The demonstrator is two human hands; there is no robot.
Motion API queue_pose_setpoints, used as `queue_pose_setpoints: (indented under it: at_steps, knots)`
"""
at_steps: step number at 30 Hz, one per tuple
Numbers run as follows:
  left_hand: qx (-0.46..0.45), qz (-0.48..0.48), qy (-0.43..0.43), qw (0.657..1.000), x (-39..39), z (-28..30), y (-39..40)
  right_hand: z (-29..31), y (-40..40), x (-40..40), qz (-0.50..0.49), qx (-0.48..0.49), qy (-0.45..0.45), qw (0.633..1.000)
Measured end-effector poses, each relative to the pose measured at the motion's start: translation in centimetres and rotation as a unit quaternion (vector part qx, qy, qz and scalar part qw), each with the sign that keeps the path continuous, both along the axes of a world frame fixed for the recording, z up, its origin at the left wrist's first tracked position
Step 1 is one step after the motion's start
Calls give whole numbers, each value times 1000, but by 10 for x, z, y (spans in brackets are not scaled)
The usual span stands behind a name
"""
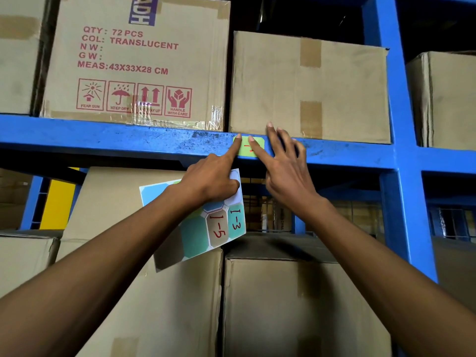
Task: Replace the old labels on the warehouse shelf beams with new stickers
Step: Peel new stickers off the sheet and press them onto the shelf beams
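Pressing a green sticker (249, 147) onto the blue shelf beam (128, 136): the left hand (213, 180) extends its index finger onto the sticker while pinching a sticker sheet (206, 228) beneath its palm; the right hand (286, 166), fingers spread, touches the sticker's other side.

Upper-left carton (134, 60), red print: "QTY: 72 PCS", "COL: TRANSLUCENT", "N W:", "G W:", "MEAS: 43X33X28 CM".
Same carton, top edge: purple strip (141, 9) with white letters "ADH", turned sideways and cut off by the frame.
Same carton, four red handling signs (134, 99): "FEAR SUN", "KEEP DRY", one partly readable as "…WAY UP", "HANDLE WITH CARE".
Sticker sheet (206, 228) under the left hand (208, 181): handwritten "I-5" in red, "I-3" in dark ink.
Green sticker (255, 146) on the blue beam (103, 137): red marks, mostly covered by fingers, unreadable.
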State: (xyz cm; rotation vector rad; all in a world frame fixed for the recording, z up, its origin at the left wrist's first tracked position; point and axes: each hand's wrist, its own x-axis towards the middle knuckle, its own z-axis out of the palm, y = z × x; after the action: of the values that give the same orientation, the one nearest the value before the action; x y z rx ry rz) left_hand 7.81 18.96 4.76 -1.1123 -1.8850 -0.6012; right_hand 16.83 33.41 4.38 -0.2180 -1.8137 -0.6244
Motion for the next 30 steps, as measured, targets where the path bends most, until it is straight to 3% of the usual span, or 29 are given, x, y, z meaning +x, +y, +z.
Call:
queue_pose_setpoints:
  at_steps: [4,7,10,13,18,30]
  knots:
    - [8,-77,-45,996,1,-14,-3,-15,11,6,12,-37,36,999]
    - [61,-179,-116,975,5,-28,-7,-26,6,12,123,-83,93,985]
    - [127,-293,-245,915,12,-50,-13,-44,-2,19,260,-132,128,948]
    - [177,-362,-323,856,24,-69,-19,-67,-11,30,295,-104,94,945]
    - [216,-388,-365,818,48,-93,-27,-102,-19,41,284,-76,55,954]
    - [265,-344,-380,817,79,-130,-33,-139,-24,65,222,-26,-13,975]
